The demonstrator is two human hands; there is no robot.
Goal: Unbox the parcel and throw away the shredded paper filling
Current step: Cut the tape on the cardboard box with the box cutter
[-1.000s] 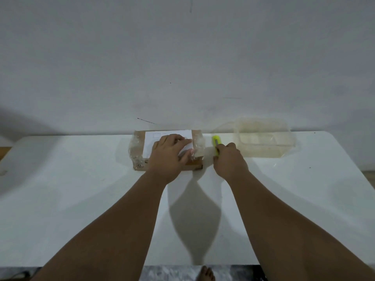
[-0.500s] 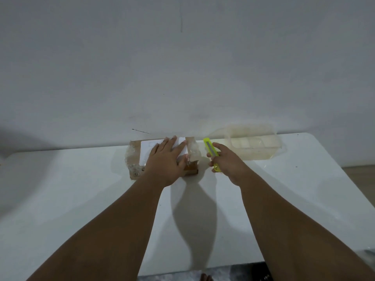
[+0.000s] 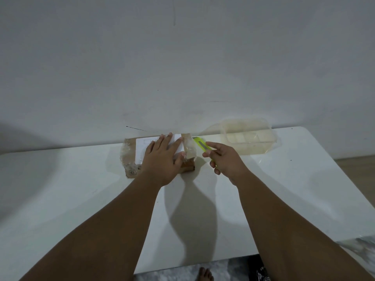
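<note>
- Two bare forearms reach up from the bottom of the head view toward the middle of the frame, over a white counter [image 3: 60, 199] set against a plain pale wall [image 3: 182, 57].
- The parcel [image 3: 129, 157], a brown cardboard box wrapped in clear tape with a white label [image 3: 142, 149] on top, lies on the counter at the centre of the frame, close to the wall.
- The left hand [image 3: 162, 159] lies flat on top of the parcel with fingers spread, palm down, covering the right part of the label; it presses rather than grips.
- The right hand [image 3: 225, 159], just right of the parcel, is closed around a yellow-green utility knife [image 3: 199, 146] (its index finger is stretched out above the handle).
- The knife's far end points up and left, near the parcel's upper right corner; whether it touches the tape cannot be told.
- A clear plastic container [image 3: 248, 138] stands on the counter in the upper right, apart from the right hand.
- At the bottom edge, below the counter, toes of a bare foot [image 3: 205, 274] show on a patterned floor.
</note>
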